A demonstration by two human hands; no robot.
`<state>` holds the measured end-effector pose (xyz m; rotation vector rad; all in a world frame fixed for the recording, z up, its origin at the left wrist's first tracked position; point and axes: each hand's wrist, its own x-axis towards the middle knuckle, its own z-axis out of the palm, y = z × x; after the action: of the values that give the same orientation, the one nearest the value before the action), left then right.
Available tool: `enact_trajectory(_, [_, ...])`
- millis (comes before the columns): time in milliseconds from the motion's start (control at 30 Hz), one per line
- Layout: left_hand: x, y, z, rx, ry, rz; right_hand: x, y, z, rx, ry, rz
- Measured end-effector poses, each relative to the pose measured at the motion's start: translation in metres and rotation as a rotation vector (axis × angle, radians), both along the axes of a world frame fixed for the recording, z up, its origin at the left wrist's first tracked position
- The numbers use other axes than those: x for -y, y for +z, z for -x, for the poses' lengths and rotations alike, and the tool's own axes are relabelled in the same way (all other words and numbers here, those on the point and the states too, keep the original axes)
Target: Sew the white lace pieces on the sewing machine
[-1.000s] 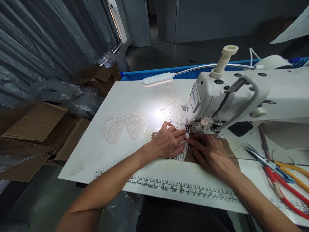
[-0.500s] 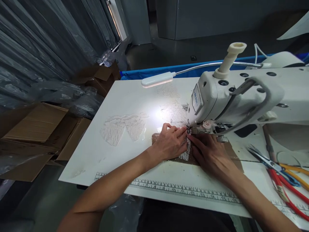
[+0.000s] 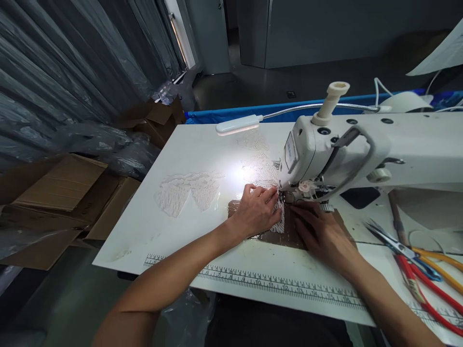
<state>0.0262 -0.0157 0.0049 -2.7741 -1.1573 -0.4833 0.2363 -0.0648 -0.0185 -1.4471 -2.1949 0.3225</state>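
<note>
1. Lace strip (image 3: 278, 219) lies flat on the brown patch (image 3: 289, 231) of the white table (image 3: 173, 159), its far end right under the presser foot (image 3: 289, 196) of the sewing machine (image 3: 361, 144).
2. Your left hand (image 3: 256, 212) is spread flat, palm down, pressing the lace from the left, fingertips just beside the foot. It grips nothing.
3. Your right hand (image 3: 321, 231) also lies flat and open on the brown patch to the right of the lace, fingers pointing at the foot. It pinches nothing.
4. Progress, judged from the layout: lace already runs out behind the machine head (image 3: 258, 168), so part of the strip looks stitched; only a short length shows in front of the foot, so little seems left on this piece.
5. Needle itself is too small to tell if it is down.
6. More lace pieces (image 3: 184, 190) lie well apart to the left, untouched.
7. Lamp (image 3: 237, 125) lights the sewing area.
8. Scissors (image 3: 405, 248) and the red- and yellow-handled tools (image 3: 434, 284) sit at right, near your right forearm, untouched.
</note>
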Motion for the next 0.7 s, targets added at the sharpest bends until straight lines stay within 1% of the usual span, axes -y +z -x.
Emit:
enact_trajectory(100, [-0.006, 0.000, 0.002, 0.055, -0.022, -0.012, 0.002, 0.001, 0.001, -0.007, -0.014, 0.023])
enact_trajectory(167, [-0.017, 0.001, 0.004, 0.069, -0.051, -0.017, 0.003, 0.001, 0.001, -0.011, -0.022, 0.033])
enact_trajectory(333, [-0.053, 0.005, 0.015, -0.052, -0.136, 0.026, 0.000, 0.001, -0.003, -0.002, 0.012, -0.008])
enact_trajectory(400, [-0.060, 0.006, 0.021, -0.048, -0.137, 0.036, -0.001, 0.002, -0.006, -0.002, 0.027, -0.022])
enact_trajectory(467, [-0.058, 0.007, 0.027, -0.004, -0.134, 0.031, -0.001, 0.005, -0.009, -0.005, 0.027, -0.015])
enact_trajectory(533, [-0.048, 0.009, 0.032, 0.048, -0.154, 0.039, 0.000, 0.011, -0.012, -0.020, 0.034, 0.004])
enact_trajectory(600, [-0.035, 0.010, 0.035, 0.081, -0.229, 0.088, 0.000, 0.018, -0.014, -0.039, 0.056, 0.021])
enact_trajectory(700, [-0.016, 0.011, 0.036, 0.093, -0.396, 0.196, -0.003, 0.030, -0.014, -0.048, 0.088, 0.031])
